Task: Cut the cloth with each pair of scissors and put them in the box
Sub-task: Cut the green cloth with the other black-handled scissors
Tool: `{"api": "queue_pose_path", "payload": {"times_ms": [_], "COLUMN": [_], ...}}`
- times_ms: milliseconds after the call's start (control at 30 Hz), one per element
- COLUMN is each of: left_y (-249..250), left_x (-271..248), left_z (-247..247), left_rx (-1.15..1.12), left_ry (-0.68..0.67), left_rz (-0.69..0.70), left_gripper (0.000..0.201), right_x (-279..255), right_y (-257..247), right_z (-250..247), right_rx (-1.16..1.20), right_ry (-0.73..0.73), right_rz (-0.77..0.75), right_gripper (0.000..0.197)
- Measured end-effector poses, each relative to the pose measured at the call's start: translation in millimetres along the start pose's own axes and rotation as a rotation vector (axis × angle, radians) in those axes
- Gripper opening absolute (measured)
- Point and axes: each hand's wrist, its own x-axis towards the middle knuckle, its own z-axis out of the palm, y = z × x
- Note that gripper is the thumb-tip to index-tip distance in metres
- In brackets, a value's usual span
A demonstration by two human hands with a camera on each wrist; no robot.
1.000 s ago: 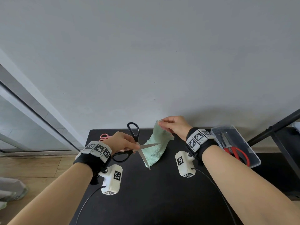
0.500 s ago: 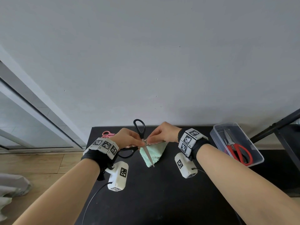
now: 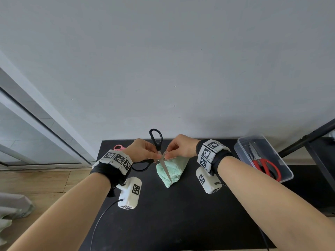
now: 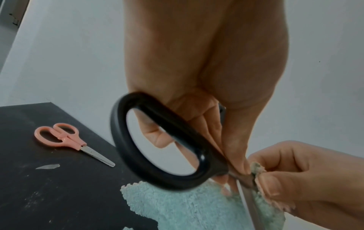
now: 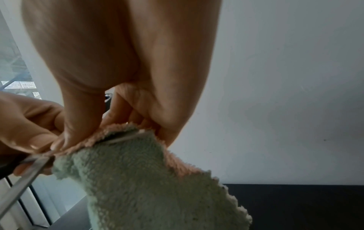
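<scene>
My left hand (image 3: 145,151) grips the black-handled scissors (image 3: 156,140) near the pivot, one handle loop up, the other down at the left. A silver blade (image 3: 165,169) points down toward me across the mint-green cloth (image 3: 172,172). My right hand (image 3: 178,147) pinches the cloth's top edge right beside the blade; the cloth's lower part lies bunched on the black table (image 3: 181,214). In the left wrist view the black handle loop (image 4: 155,140) sits in front of my fingers. In the right wrist view the cloth (image 5: 157,179) hangs from my fingertips, a blade (image 5: 25,174) at its left edge.
Pink scissors (image 3: 118,147) lie at the table's back left, also in the left wrist view (image 4: 67,140). A clear plastic box (image 3: 282,171) at the right holds red-handled scissors (image 3: 266,167). A black stand (image 3: 308,134) rises at the far right. The wall is just behind the table.
The cloth came down from hanging raised to bunched on the table. Both hands moved together, and the scissors turned so a blade points down over the cloth.
</scene>
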Motion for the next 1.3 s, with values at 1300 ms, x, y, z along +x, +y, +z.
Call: {"api": "queue_pose_path", "payload": {"times_ms": [1300], "left_y": [1.4], "left_x": [-4.0], "left_z": [-12.8], "left_rx": [0.097], "left_ry": [-0.044], "left_rz": [-0.005], "left_gripper": [0.01], "right_x": [-5.1], "right_y": [0.0], "right_z": [-9.7], "right_rx": [0.25], "right_ry": [0.149], "right_rz": [-0.064], "right_gripper": [0.01]}}
